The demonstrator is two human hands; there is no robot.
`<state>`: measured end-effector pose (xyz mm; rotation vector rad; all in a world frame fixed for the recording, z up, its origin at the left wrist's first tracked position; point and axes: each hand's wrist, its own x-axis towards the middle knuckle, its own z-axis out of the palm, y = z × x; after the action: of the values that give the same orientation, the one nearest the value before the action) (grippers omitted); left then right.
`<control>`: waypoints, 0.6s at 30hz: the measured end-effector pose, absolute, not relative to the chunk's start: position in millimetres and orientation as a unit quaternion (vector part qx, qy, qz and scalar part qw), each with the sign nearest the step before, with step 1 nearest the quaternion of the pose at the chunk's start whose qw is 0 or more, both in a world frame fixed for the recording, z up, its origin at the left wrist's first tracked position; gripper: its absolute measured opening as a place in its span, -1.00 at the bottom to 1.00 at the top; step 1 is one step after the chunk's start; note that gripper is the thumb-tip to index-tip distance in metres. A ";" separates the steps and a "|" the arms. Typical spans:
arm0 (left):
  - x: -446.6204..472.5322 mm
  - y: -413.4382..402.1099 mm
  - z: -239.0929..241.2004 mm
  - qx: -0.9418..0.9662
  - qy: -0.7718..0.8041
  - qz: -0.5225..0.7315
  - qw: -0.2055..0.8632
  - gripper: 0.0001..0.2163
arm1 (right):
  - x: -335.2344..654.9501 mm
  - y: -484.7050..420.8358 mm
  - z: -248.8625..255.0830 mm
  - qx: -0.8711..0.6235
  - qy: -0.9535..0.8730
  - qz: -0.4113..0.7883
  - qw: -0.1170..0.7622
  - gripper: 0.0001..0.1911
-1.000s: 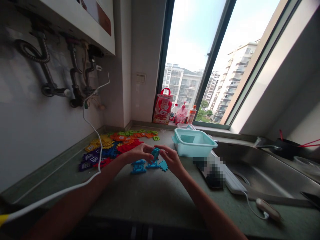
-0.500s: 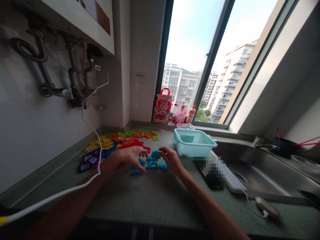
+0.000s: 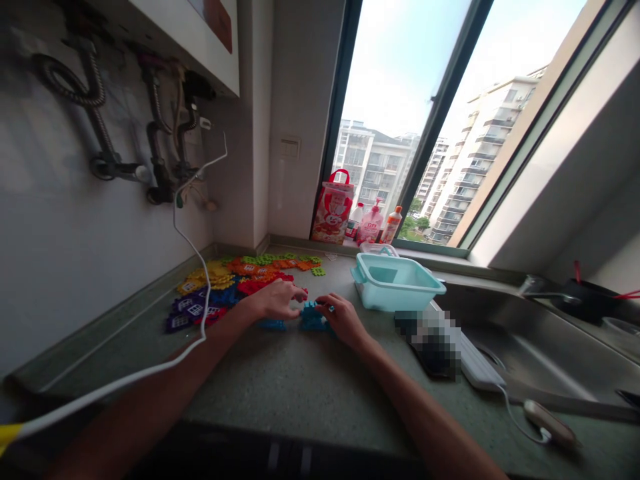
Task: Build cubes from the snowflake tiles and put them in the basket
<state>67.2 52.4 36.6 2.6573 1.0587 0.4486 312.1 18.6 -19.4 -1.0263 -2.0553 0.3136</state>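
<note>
Gripping blue pieces (image 3: 312, 319), teeth (image 3: 311, 305) up, axis unclear, in right hand (image 3: 344, 321); holding left hand (image 3: 278, 300) open. Seeing cable (image 3: 205, 307) across tabletop's (image 3: 305, 387) left edge.

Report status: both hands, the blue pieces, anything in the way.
Right hand touching the blue pieces, grip unclear. Left hand close beside them, thumb and fingers apart. White cable crosses the view in front of left forearm.
</note>
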 end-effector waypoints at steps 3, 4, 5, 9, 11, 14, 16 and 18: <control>74.0 53.8 28.5 0.919 0.347 0.132 0.129 -0.68 | 313.2 19.9 -21.3 -0.407 -0.813 0.120 0.399 -0.78; 74.8 54.4 26.9 0.921 0.341 0.131 0.139 -0.70 | 313.6 20.5 -21.8 -0.406 -0.812 0.119 0.402 -0.78; 75.1 54.9 25.9 0.920 0.336 0.132 0.150 -0.69 | 314.0 21.1 -22.4 -0.403 -0.812 0.118 0.405 -0.77; 76.4 52.3 27.6 0.914 0.323 0.139 0.202 -0.54 | 314.4 22.4 -22.6 -0.400 -0.809 0.121 0.413 -0.76; 78.7 48.6 29.9 0.913 0.314 0.136 0.221 -0.48 | 314.2 21.5 -21.2 -0.398 -0.810 0.130 0.412 -0.77; 82.7 43.3 32.8 0.913 0.312 0.128 0.228 -0.49 | 314.6 18.8 -18.6 -0.388 -0.813 0.152 0.407 -0.76; 84.0 41.9 33.5 0.914 0.312 0.119 0.231 -0.50 | 315.3 16.8 -17.9 -0.380 -0.815 0.170 0.403 -0.74; 83.4 42.6 33.1 0.909 0.311 0.112 0.252 -0.47 | 315.7 14.9 -18.6 -0.374 -0.813 0.189 0.404 -0.74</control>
<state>83.4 42.6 33.1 2.4738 0.8466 0.3047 315.7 14.9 -18.6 -0.9458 -2.0535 0.4772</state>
